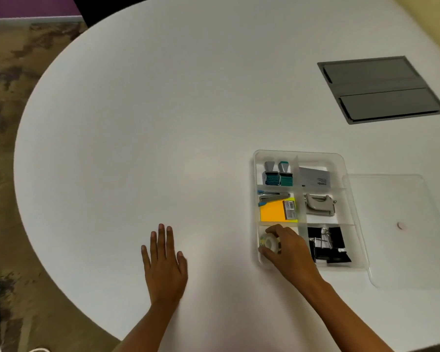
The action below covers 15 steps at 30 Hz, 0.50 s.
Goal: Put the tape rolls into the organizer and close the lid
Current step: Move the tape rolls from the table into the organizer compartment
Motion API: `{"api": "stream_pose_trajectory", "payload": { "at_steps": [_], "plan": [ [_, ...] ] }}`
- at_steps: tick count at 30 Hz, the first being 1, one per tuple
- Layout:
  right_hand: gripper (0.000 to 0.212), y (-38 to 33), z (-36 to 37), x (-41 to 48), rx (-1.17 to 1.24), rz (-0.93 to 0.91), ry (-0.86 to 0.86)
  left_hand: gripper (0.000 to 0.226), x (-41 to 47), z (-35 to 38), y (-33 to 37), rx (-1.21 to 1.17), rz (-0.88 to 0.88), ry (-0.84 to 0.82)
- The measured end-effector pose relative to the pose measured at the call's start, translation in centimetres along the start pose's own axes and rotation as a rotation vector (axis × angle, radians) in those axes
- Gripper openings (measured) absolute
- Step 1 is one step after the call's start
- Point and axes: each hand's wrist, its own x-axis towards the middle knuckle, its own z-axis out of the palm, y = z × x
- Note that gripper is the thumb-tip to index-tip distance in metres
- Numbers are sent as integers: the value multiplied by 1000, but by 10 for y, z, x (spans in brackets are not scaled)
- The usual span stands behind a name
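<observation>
A clear plastic organizer (351, 207) with several compartments sits on the white table at the right. My right hand (290, 247) reaches into its near-left compartment, fingers closed around a clear tape roll (271, 242) that is inside that compartment. Whether other rolls lie under it I cannot tell. The clear lid (401, 232) lies flat on the table just right of the organizer, with a small pink dot on it. My left hand (164, 265) rests flat on the table, fingers spread, well left of the organizer and holding nothing.
The other compartments hold two stamps (277, 174), a stapler with sticky notes (277, 208), a card box (314, 177), a hole punch (319, 204) and black binder clips (327, 245). A grey cable hatch (381, 90) is set in the table at the far right. The table's round edge curves along the left.
</observation>
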Motion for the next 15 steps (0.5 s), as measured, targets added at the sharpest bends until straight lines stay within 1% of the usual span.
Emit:
{"api": "stream_pose_trajectory", "payload": {
  "at_steps": [4, 7, 10, 13, 15],
  "plan": [
    [38, 2, 1, 2, 2, 24, -25, 62, -1, -2, 3, 10, 0, -8],
    [35, 6, 1, 1, -46, 35, -61, 61, -1, -6, 5, 25, -5, -14],
    [38, 9, 1, -2, -6, 26, -78, 61, -3, -10, 12, 23, -14, -21],
    [37, 13, -4, -9, 57, 10, 2, 59, -1, -20, 30, -29, -73, -11],
    [35, 18, -9, -13, 81, -10, 73, 52, 3, -31, 45, -109, -110, 6]
  ]
}}
